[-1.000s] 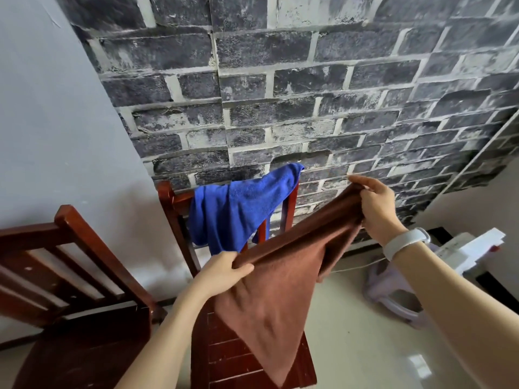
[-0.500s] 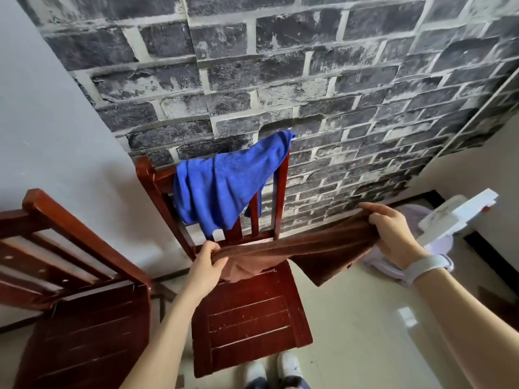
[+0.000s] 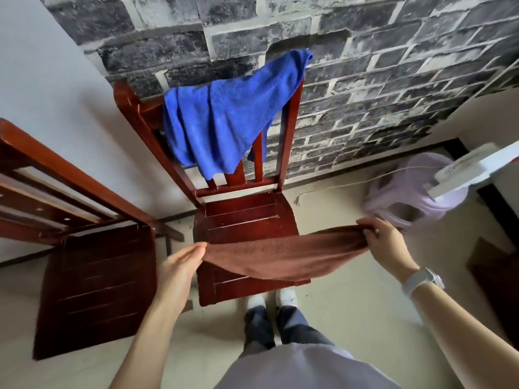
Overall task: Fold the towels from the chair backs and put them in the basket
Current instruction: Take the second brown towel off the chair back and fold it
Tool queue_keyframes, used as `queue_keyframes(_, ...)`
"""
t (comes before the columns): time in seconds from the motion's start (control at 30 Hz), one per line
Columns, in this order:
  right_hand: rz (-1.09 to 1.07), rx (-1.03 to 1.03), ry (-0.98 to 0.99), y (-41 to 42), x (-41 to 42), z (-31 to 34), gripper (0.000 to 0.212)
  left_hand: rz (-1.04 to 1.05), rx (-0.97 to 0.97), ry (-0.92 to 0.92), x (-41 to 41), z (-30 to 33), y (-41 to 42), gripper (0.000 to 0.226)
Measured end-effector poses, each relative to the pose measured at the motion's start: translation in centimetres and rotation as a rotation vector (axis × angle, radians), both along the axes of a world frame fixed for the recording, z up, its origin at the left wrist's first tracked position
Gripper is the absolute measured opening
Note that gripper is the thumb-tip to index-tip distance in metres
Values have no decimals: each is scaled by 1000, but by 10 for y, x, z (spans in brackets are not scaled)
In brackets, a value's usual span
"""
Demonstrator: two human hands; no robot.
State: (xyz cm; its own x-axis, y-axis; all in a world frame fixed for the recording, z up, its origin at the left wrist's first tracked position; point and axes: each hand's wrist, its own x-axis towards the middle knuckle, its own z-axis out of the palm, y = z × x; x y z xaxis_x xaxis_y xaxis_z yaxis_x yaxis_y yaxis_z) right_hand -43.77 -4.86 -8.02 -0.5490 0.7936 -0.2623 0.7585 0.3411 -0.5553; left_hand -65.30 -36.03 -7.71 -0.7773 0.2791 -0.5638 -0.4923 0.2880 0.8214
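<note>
Brown towel (image 3: 283, 255) now lower, over seat (image 3: 244, 217)

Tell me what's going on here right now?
A person holds a brown terry towel stretched between the left hand and right hand, over the seat of a red-brown wooden chair. A blue microfibre towel hangs on that chair's back. No basket is identifiable.

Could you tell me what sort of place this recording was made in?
Probably a room in a home: wooden chairs stand on a tiled floor against a brick-pattern wall, with a lilac plastic stool nearby.
</note>
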Motion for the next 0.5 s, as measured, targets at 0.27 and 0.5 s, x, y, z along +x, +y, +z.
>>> queue_keyframes(0.27,74,-75,-49,-22,14,-4,40,-389,-416,372,8,-9,-8,32)
queue_keyframes(0.5,337,0,-247,-58,36,-17,43,-404,-514,618,23,-14,-33,14)
